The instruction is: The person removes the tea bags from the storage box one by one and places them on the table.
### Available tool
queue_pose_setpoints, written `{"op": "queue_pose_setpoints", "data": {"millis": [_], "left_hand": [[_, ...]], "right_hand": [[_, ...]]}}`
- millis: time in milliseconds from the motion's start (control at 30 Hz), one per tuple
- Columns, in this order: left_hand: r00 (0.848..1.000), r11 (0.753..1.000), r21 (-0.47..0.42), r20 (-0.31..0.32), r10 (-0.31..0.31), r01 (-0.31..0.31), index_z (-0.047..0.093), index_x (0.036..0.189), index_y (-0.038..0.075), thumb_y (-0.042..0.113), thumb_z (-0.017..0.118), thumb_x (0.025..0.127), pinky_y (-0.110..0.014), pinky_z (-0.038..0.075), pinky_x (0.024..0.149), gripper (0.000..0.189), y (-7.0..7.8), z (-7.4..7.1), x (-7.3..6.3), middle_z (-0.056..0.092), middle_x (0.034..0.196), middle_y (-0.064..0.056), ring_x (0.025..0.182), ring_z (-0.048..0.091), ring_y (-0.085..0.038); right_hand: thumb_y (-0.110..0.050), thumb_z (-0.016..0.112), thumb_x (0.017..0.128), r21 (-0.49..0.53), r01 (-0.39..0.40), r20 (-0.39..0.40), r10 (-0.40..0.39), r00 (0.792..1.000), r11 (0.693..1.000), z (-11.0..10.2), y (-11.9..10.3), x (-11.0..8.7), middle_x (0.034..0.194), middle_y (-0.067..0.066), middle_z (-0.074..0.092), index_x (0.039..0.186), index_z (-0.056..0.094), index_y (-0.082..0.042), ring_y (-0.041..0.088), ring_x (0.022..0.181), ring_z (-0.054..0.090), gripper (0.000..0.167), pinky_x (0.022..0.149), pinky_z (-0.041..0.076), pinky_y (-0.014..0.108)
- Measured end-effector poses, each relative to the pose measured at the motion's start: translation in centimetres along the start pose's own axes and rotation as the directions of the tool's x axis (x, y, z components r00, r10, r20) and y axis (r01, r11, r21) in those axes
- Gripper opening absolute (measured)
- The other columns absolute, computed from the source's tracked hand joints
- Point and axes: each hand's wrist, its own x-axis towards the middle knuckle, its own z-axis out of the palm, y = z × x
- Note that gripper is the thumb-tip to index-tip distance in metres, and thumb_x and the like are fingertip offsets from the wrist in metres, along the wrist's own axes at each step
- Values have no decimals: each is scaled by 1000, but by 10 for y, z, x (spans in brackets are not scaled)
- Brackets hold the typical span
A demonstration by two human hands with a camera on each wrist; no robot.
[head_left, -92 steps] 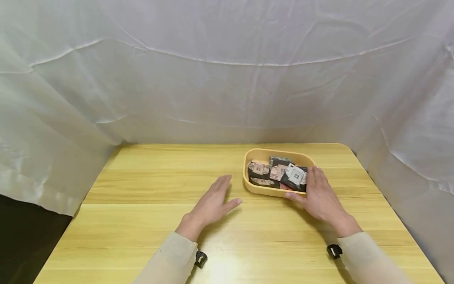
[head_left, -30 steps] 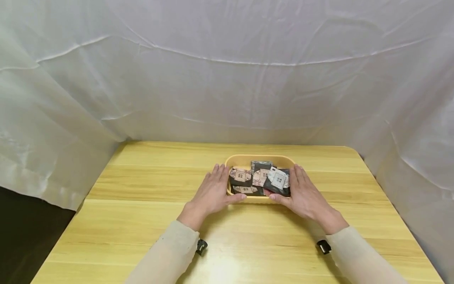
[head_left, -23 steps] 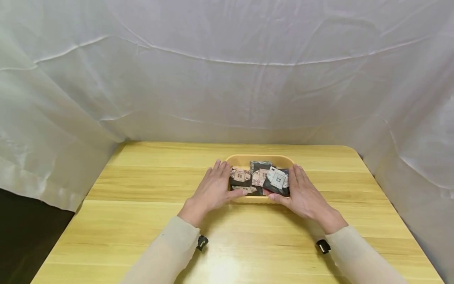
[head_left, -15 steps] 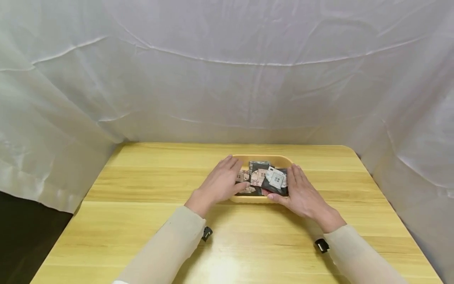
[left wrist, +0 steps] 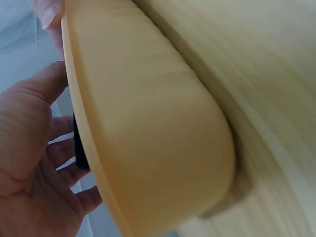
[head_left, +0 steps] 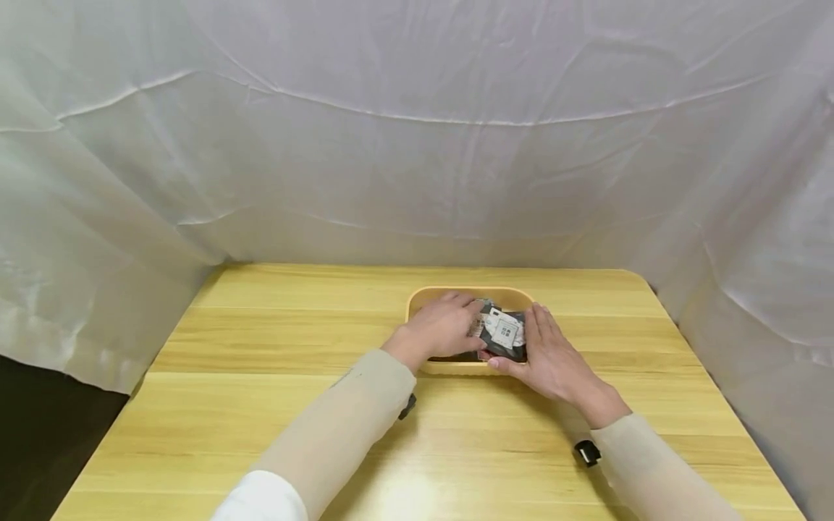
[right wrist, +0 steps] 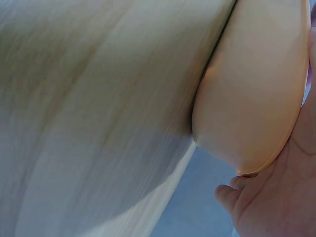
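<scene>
A yellow tray point(head_left: 449, 368) with rounded corners holds several small dark printed sachets. On top, a sachet with a white label point(head_left: 504, 333) leans toward the right end. My left hand point(head_left: 441, 327) reaches over the left end into the tray, thumb and fingers apart over the sachets; it hides those on that side. In the left wrist view the tray's outer wall point(left wrist: 153, 113) covers part of these fingers, beside a dark edge. My right hand point(head_left: 552, 362) rests against the tray's right end, fingers straight, thumb along the front rim. The right wrist view shows its palm point(right wrist: 276, 197) at the rim.
The tray stands on a wood-grain table point(head_left: 274, 340), towards the far edge. A pale cloth point(head_left: 365, 166) hangs behind the table and along both sides. Black wrist devices point(head_left: 588, 454) show at both sleeves.
Both hands came to the tray, which shifted left and toward me. My left hand then left its left rim and moved right, in over the sachets. The right hand stays at the right end.
</scene>
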Motion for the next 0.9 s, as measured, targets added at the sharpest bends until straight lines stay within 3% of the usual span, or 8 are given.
{"op": "queue_pose_setpoints", "data": {"millis": [333, 567, 900], "left_hand": [[996, 994, 78, 51, 68, -72, 45, 160, 14, 61, 73, 93, -39, 38, 125, 86, 21, 6, 33, 47, 163, -1, 149, 44, -23], [994, 993, 107, 100, 39, -50, 41, 163, 21, 65, 73, 91, -49, 41, 122, 90, 34, 7, 42, 44, 165, 2, 151, 40, -23], [989, 988, 146, 146, 33, -54, 38, 165, 24, 63, 68, 95, -51, 36, 126, 85, 39, 12, 45, 42, 167, 5, 156, 35, -23]], "right_hand": [[-82, 52, 93, -1, -4, 10, 4, 1000, 1000, -1, 5, -2, 171, 36, -1, 163, 6, 14, 53, 160, 6, 128, 128, 19, 65], [-82, 51, 93, 9, -2, 12, 2, 1000, 1000, -1, 3, -5, 172, 35, -1, 163, 4, 12, 52, 160, 5, 127, 129, 17, 64], [-82, 52, 93, 9, 12, 2, -13, 1000, 1000, 0, 1, -3, 171, 36, 3, 164, 5, 11, 51, 160, 7, 127, 129, 17, 64]]}}
